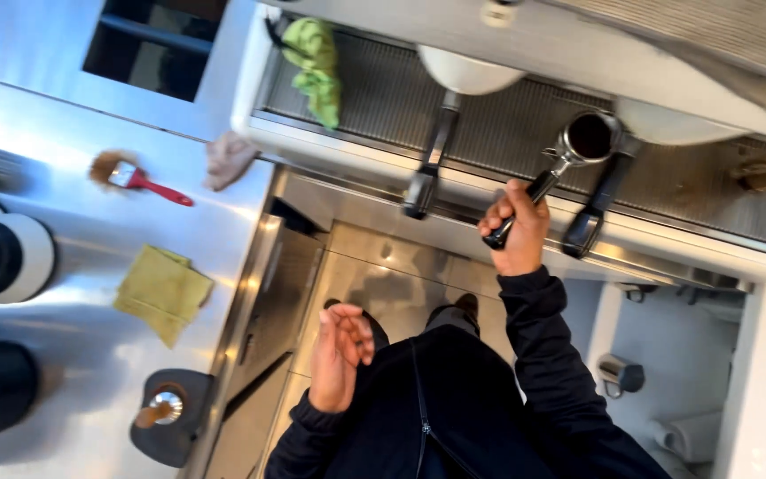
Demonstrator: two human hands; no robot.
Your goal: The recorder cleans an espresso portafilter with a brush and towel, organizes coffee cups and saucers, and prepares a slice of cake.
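The right hand (518, 232) is wrapped tight around the black handle of a coffee scoop handle (569, 155), a long tool with a round metal cup at its far end. The cup sits in the upper right of the frame, over the ridged tray of the big coffee machine (507, 133), and it looks dark inside. The hand holds the handle far from the cup, likely because that end is the cool, easy part to hold. The left hand (340, 355) is low in the middle of the frame, close to the person's dark jacket. Its grip is loose and half open, and it holds nothing. A green cloth (316, 66) hangs on the machine at the top, close by for wiping. On the shiny desk (73, 293) at the left lie a red brush (144, 180), a yellow cloth (163, 291) and a round press tool on a dark mat (168, 410), all within easy reach.
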